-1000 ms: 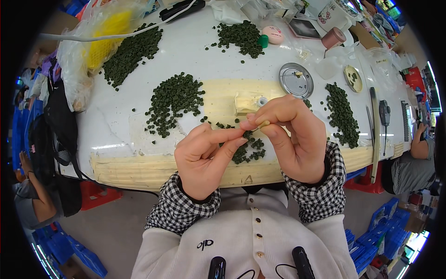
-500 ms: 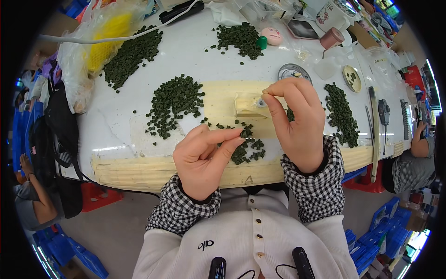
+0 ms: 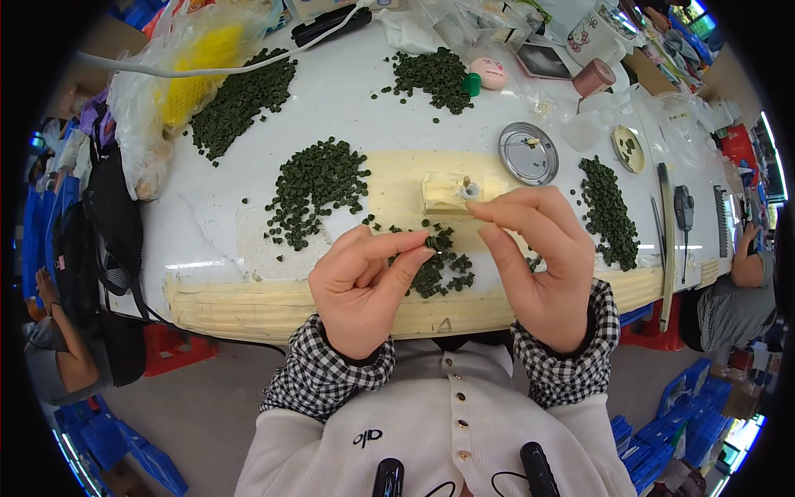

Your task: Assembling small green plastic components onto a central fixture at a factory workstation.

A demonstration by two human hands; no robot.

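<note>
My left hand [image 3: 356, 282] is closed in a pinch over a loose group of small dark green pieces [image 3: 451, 273]. What sits between its thumb and forefinger is too small to make out. My right hand [image 3: 546, 269] has thumb and forefinger apart, with nothing visible between them. Its forefinger tip is close to a small block wrapped in cream tape [image 3: 439, 195]. On that block stand a small whitish ring [image 3: 470, 191] and a short brownish tip. To the left lies a larger heap of green pieces [image 3: 319, 186].
More green heaps lie at the far left [image 3: 240, 103], far middle [image 3: 435, 79] and right [image 3: 609, 211]. A round metal lid [image 3: 528, 155] and a small dish [image 3: 628, 149] stand beyond my right hand. Tweezers, a metal strip [image 3: 667, 248] and a dark handheld tool [image 3: 683, 207] lie farther right.
My right hand has drawn back from the taped block toward me, and its fingers have parted. The metal lid is now uncovered. My left hand keeps its pinch in place.
</note>
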